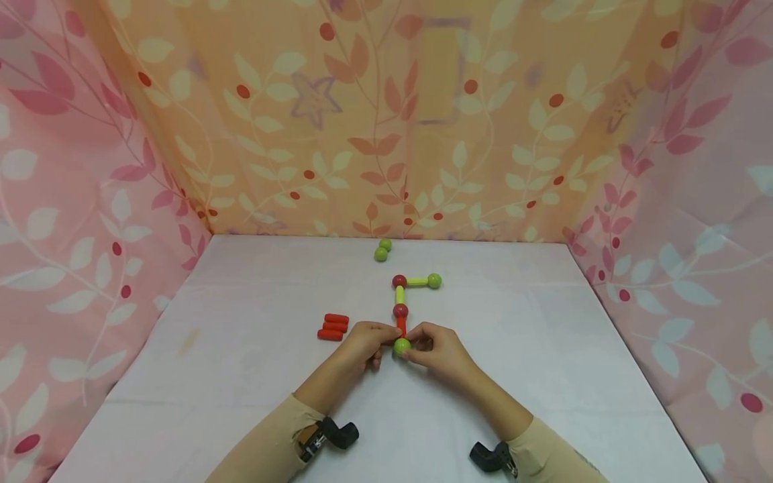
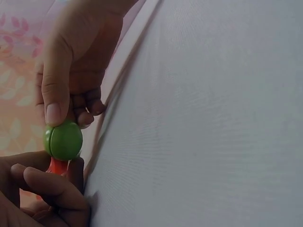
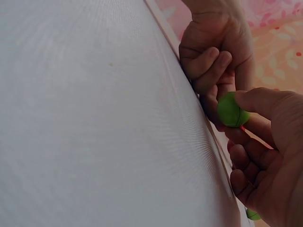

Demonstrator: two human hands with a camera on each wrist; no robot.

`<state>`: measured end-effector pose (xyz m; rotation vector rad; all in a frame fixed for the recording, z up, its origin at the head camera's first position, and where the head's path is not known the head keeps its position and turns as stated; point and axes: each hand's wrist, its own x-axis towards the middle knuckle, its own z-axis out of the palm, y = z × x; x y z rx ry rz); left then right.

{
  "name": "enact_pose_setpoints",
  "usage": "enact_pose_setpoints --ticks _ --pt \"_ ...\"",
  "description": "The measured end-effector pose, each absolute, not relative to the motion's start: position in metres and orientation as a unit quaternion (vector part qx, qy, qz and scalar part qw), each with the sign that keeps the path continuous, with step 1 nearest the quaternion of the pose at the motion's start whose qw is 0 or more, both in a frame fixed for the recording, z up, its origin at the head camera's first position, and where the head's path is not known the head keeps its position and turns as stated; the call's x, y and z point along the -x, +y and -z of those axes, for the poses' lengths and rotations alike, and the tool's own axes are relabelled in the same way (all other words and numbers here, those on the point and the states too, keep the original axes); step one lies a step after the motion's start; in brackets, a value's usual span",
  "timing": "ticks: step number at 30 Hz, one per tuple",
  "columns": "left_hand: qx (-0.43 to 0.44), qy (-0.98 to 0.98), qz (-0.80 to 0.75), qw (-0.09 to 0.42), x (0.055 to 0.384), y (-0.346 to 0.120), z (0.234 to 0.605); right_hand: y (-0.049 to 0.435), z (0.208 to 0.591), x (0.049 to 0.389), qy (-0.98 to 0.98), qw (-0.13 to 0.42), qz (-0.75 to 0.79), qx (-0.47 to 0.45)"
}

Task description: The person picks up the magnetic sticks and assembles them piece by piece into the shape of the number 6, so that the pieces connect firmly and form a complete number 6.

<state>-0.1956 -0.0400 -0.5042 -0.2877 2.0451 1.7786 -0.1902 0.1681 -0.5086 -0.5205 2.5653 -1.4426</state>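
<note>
A jointed toy chain of balls and short rods lies on the table in the head view. At its near end, my right hand point(image 1: 445, 350) pinches a green ball point(image 1: 401, 347) between thumb and fingers. My left hand point(image 1: 361, 341) pinches the red rod point(image 1: 401, 325) that meets this ball. Beyond the rod come a red ball point(image 1: 400, 310), a yellow-green rod point(image 1: 400, 295) and another red ball point(image 1: 399, 281). There the chain turns right along a second yellow-green rod point(image 1: 417, 282) to a green ball point(image 1: 435, 281). In the left wrist view, fingers partly cover the red rod point(image 2: 57, 166).
Several red rods point(image 1: 335, 327) lie side by side, left of the chain. Two loose green balls point(image 1: 381, 254) sit near the table's far edge. Patterned cloth point(image 1: 386, 121) walls the white table point(image 1: 253, 282) at the back and both sides.
</note>
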Motion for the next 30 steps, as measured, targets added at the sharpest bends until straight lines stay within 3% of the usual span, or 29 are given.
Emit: enact_pose_setpoints --ticks 18,30 --pt "0.093 0.708 -0.664 0.222 0.159 -0.052 0.502 0.167 0.508 0.192 0.845 0.084 0.501 0.169" --pt "0.107 0.695 -0.683 0.2 0.152 -0.046 0.507 0.167 0.504 0.192 0.842 0.113 0.492 0.188"
